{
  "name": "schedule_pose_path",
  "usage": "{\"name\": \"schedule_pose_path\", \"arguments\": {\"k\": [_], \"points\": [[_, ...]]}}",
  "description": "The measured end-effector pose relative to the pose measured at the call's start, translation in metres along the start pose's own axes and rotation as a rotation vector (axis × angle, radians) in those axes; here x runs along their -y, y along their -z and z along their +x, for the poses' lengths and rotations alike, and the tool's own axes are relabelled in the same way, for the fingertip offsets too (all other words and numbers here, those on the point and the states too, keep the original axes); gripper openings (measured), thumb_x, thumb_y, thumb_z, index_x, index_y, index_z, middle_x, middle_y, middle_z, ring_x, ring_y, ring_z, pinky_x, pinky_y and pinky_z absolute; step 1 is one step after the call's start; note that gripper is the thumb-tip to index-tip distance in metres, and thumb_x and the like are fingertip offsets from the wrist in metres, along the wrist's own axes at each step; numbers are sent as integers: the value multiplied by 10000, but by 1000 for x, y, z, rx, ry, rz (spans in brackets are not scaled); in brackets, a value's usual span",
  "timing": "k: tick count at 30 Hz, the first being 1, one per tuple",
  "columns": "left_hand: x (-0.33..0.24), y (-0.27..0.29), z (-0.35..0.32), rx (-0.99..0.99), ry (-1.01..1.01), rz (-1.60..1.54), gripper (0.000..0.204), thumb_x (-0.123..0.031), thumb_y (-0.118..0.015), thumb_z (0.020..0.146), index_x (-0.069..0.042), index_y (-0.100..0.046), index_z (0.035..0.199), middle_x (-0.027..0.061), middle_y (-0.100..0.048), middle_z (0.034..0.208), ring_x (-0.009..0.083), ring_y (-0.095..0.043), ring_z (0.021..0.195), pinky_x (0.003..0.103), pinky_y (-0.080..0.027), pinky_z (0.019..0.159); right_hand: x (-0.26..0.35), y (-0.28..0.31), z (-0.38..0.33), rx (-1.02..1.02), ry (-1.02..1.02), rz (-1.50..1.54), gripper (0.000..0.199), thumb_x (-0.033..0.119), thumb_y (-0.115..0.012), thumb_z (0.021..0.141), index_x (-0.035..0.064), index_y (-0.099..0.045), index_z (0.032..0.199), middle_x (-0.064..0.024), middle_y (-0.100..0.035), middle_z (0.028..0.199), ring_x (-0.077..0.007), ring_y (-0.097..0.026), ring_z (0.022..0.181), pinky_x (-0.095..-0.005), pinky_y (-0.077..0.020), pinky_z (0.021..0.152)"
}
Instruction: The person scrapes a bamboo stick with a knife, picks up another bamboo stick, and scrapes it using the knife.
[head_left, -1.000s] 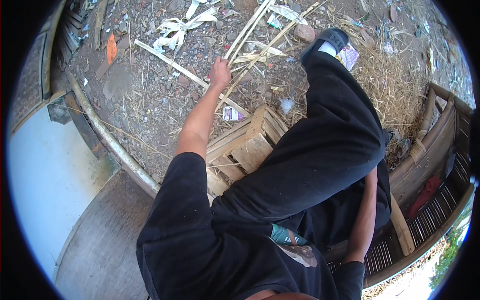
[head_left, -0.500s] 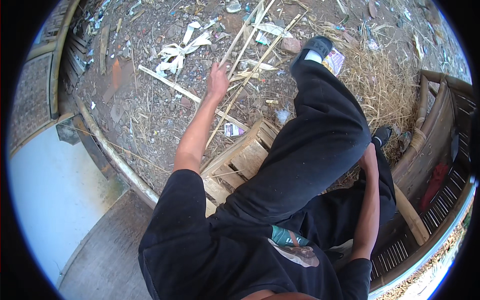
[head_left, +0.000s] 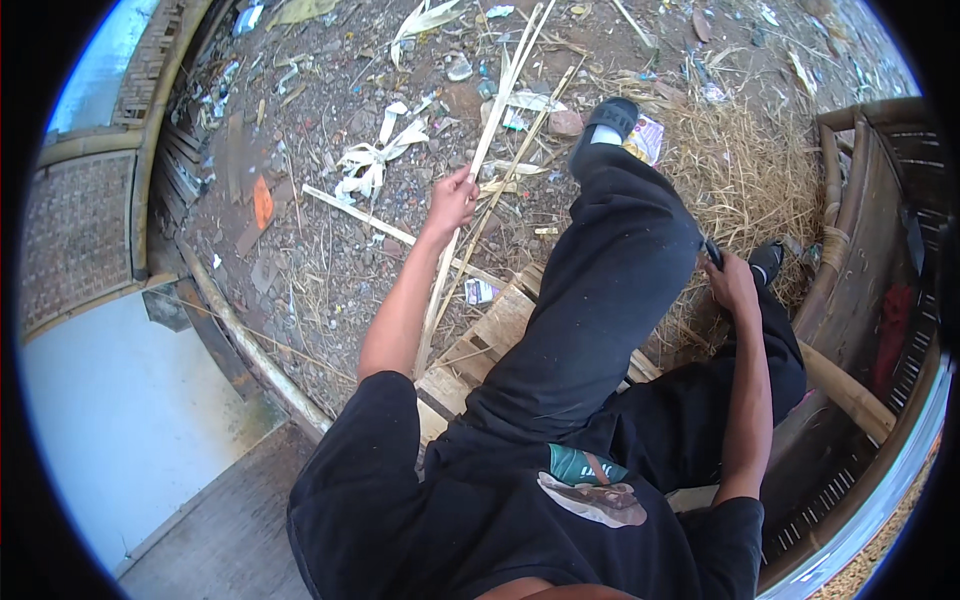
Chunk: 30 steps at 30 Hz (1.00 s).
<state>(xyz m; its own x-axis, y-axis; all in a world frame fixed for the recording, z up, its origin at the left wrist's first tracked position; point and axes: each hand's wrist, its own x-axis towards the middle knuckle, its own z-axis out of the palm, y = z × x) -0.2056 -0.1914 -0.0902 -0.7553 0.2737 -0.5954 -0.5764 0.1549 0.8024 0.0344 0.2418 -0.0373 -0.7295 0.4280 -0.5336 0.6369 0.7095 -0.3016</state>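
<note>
With the left hand (head_left: 453, 205), fingers curled, we are gripping a long pale strip (head_left: 498, 110), which is slanting down near the wooden crate (head_left: 503, 320). With the right hand (head_left: 734, 286), we are clasping a dark, partly hidden object (head_left: 712, 253) beside the knee (head_left: 668, 228).

A woven wall panel (head_left: 80, 225) stands beside daylit dirt ground (head_left: 325, 265).

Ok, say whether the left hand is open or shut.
Shut: the left hand has its fingers curled around a long pale strip.
</note>
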Motion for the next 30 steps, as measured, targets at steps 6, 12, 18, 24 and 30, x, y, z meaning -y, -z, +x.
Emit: {"name": "schedule_pose_path", "arguments": {"k": [6, 12, 18, 24, 30], "points": [[-42, -38, -71, 89, -21, -70, 359, -134, -453, 1013, -66, -444, 1366, -27, -469, 737, 24, -333, 444, 175, -233, 353, 7, 19, -9, -86, -52, 103, 367, 342, -622, 885, -18, -644, 952, -264, -655, 856, -437, -628, 884, -490, -477, 776], [-80, -65, -126, 253, -144, -39, 375, -163, -405, 1040, -49, -405, 1398, -35, -399, 708, 14, -299, 429, 156, -220, 331, 26, 33, -28, -306, 76, 228, 344, 353, -624, 892, 13, -647, 940, -207, -637, 763, -389, -630, 756, -454, -470, 694], [-116, -84, -177, 331, -108, 56, 285, -203, -437, 1038, -75, -472, 1291, -54, -371, 663, 20, -291, 436, 172, -240, 375, 37, 40, -43, -420, 265, 524, 351, 329, -663, 881, -18, -618, 879, -169, -548, 631, -290, -532, 580, -400, -411, 592], [-123, -107, -214, 360, -77, 235, 236, -227, -438, 1042, -71, -516, 1200, -71, -372, 652, 6, -265, 449, 170, -202, 380, 21, 37, -56, -483, 211, 571, 363, 350, -659, 882, -9, -614, 860, -182, -568, 653, -319, -553, 607, -419, -424, 606], [-110, -128, -243, 385, -44, 232, 224, -247, -472, 1032, -59, -542, 1133, -48, -411, 637, -1, -279, 409, 176, -203, 351, 29, 40, -83, -454, 263, 700, 457, 426, -637, 891, -23, -592, 819, -148, -554, 634, -243, -535, 580, -393, -420, 578]]}}
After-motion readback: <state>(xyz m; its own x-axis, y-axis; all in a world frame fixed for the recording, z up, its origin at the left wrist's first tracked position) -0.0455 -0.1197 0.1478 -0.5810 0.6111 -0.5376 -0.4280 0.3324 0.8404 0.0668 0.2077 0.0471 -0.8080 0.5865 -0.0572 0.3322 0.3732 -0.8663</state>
